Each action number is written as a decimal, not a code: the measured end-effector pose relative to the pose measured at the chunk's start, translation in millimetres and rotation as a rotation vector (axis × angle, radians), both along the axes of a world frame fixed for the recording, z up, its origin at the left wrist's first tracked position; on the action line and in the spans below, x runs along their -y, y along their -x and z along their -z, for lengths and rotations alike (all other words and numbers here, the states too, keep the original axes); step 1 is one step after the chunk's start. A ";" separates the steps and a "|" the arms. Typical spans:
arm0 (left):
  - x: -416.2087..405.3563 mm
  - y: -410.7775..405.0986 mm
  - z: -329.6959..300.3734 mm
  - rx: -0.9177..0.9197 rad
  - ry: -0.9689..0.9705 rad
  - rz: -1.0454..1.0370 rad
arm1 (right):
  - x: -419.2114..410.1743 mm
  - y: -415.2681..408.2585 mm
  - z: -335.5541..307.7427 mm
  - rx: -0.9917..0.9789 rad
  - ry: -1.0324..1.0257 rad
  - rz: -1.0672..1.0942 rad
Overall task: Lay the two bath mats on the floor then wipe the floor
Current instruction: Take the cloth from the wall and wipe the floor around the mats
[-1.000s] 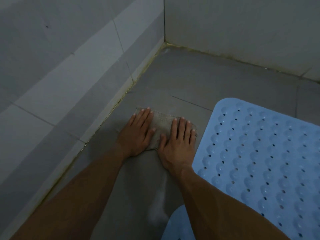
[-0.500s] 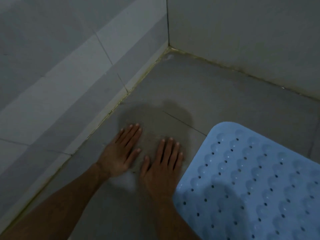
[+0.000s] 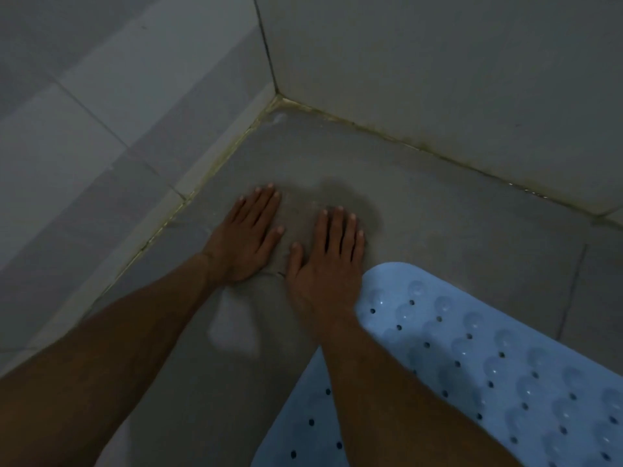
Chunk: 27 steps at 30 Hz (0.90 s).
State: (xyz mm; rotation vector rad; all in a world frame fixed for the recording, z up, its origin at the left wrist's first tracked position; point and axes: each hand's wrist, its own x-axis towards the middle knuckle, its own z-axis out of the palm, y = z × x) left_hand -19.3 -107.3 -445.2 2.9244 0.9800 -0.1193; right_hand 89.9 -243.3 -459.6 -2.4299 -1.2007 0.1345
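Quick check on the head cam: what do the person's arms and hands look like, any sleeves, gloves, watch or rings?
Both forearms are bare to the frame edge, with no sleeves in view. The left hand and right hand wear no gloves. No watch, bracelet or ring shows on either, though the picture is dim and somewhat blurred. Fingernails are short and unpainted.

A grey tiled floor (image 3: pixel 438 230) runs into the wall corner. A blurred cloth (image 3: pixel 296 227) lies flat under both pressing hands, and a blue bath mat (image 3: pixel 488 365) lies just right of them.
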 end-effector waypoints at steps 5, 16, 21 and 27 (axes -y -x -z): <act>-10.9 -56.1 0.2 0.027 0.062 -0.074 | -15.3 -61.6 -3.7 0.031 0.087 -0.075; 15.9 -126.2 -2.7 0.034 0.143 -0.231 | 3.3 -149.1 -11.2 0.030 0.152 -0.280; 56.5 -170.6 -3.6 0.046 0.130 -0.169 | 44.8 -195.2 -16.0 0.027 0.227 -0.234; 116.5 -243.8 -5.3 0.039 0.127 -0.080 | 122.0 -240.5 -21.3 0.014 0.232 -0.111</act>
